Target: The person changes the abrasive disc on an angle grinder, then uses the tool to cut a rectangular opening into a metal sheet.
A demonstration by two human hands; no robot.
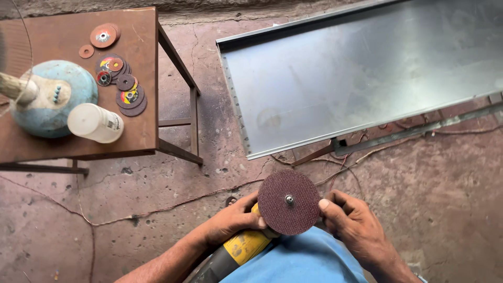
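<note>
A yellow angle grinder (242, 248) lies across my lap with a dark maroon cutting disc (283, 207) mounted on its spindle, face up, a metal nut at its centre. My left hand (234, 219) grips the grinder's head just left of the disc. My right hand (350, 220) touches the disc's right edge with thumb and fingers closed on the rim.
A long sheet-metal tray (367, 73) rests on a low frame at upper right. A brown metal table (141, 131) at left carries several used cutting discs (126, 89), a white plastic bottle (96, 123) and a round blue object (50, 97). Thin wires run over the concrete floor (157, 209).
</note>
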